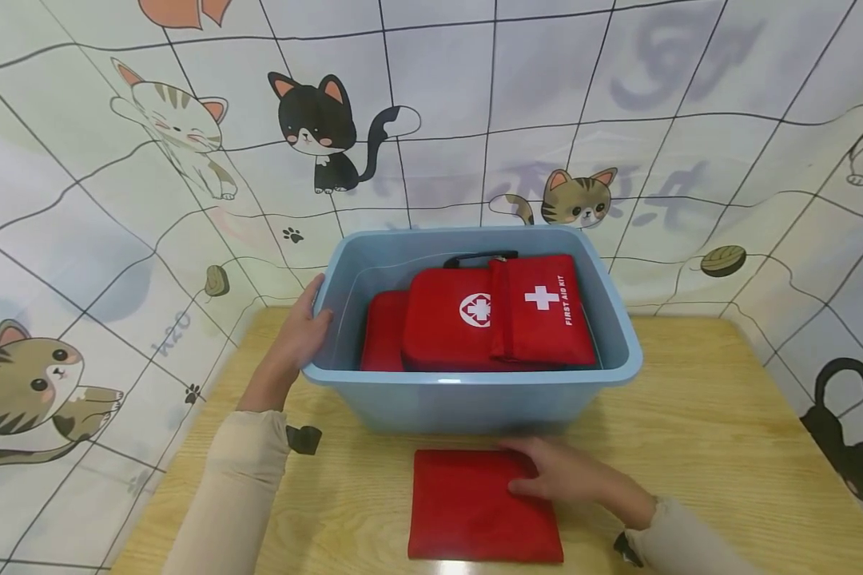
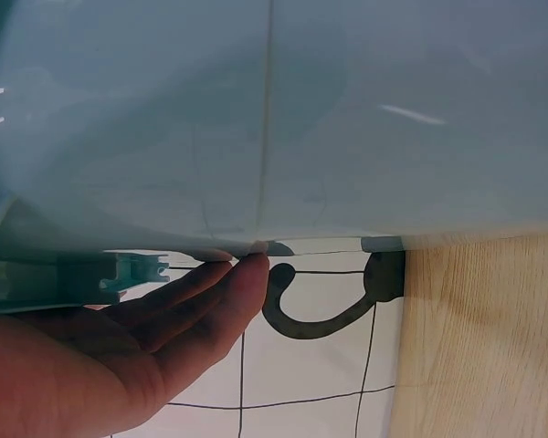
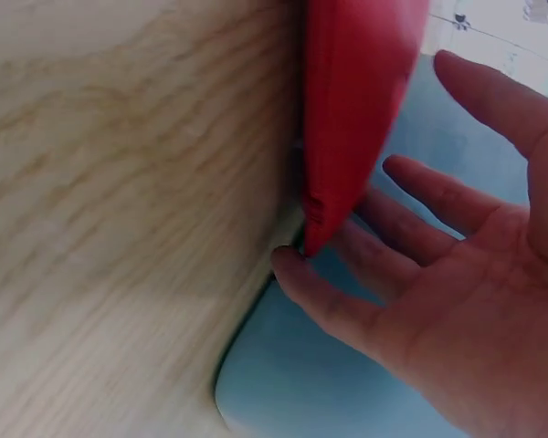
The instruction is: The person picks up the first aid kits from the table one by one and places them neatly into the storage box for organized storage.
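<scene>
A light blue plastic tub (image 1: 467,403) stands on the table. At its left end my left hand (image 1: 304,327) grips the rim, thumb on top; in the left wrist view its fingers (image 2: 215,301) lie along the tub's outer wall. In front of the tub lies a flat red pouch (image 1: 475,511), its upper face plain. My right hand (image 1: 564,471) hovers at the pouch's far right corner, thumb over the top. The right wrist view has those fingers (image 3: 420,260) spread and loosely bent around the pouch's edge, between it and the tub.
Inside the tub are a red case with a white cross emblem (image 1: 439,319), a smaller red first aid pouch (image 1: 546,327) on it and another red case (image 1: 383,331) at left. A cat-patterned sheet (image 1: 439,176) hangs behind the wooden table (image 1: 690,415).
</scene>
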`<action>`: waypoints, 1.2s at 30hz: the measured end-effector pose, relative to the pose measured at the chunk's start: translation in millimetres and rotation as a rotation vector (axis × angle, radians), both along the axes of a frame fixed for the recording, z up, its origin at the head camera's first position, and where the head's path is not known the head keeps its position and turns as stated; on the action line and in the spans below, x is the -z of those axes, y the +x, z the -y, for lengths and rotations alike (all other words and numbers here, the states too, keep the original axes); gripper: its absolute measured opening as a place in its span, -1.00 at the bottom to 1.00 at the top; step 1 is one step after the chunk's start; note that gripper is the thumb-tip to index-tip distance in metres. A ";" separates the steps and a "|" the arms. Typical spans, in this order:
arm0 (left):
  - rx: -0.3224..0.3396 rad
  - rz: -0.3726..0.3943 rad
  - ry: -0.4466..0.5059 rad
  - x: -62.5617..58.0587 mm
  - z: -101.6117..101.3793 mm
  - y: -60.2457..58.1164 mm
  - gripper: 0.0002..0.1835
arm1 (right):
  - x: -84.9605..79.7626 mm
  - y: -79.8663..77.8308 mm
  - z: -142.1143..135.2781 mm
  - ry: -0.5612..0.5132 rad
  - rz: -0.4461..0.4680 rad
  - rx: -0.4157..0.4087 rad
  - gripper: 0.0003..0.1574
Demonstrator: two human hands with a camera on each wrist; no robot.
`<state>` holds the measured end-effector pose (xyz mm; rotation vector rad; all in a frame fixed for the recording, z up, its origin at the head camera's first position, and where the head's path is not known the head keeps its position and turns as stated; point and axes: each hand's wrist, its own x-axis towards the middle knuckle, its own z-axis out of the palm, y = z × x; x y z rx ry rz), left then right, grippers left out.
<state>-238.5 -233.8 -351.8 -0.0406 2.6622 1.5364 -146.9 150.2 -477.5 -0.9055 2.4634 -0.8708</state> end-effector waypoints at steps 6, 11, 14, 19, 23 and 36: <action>0.001 0.004 0.002 -1.0 0.0 0.9 -0.29 | 5.8 2.1 4.2 0.034 -0.060 0.016 -0.28; -0.003 0.002 0.001 -1.6 0.5 1.1 -0.30 | 7.6 1.5 6.5 0.020 -0.061 0.019 -0.26; -0.002 0.003 0.002 -1.9 0.2 1.1 -0.30 | 7.7 1.2 7.0 0.021 -0.059 0.008 -0.21; 0.001 0.006 0.003 -1.1 -0.1 1.0 -0.29 | 3.8 1.7 5.9 0.024 0.006 -0.004 -0.23; -0.003 0.001 0.002 -0.8 0.3 1.2 -0.29 | -0.6 0.7 4.9 -0.015 0.092 -0.020 -0.38; -0.013 -0.006 0.007 -0.2 0.3 -0.1 -0.29 | -13.7 -1.5 0.1 -0.186 0.279 -0.153 -0.67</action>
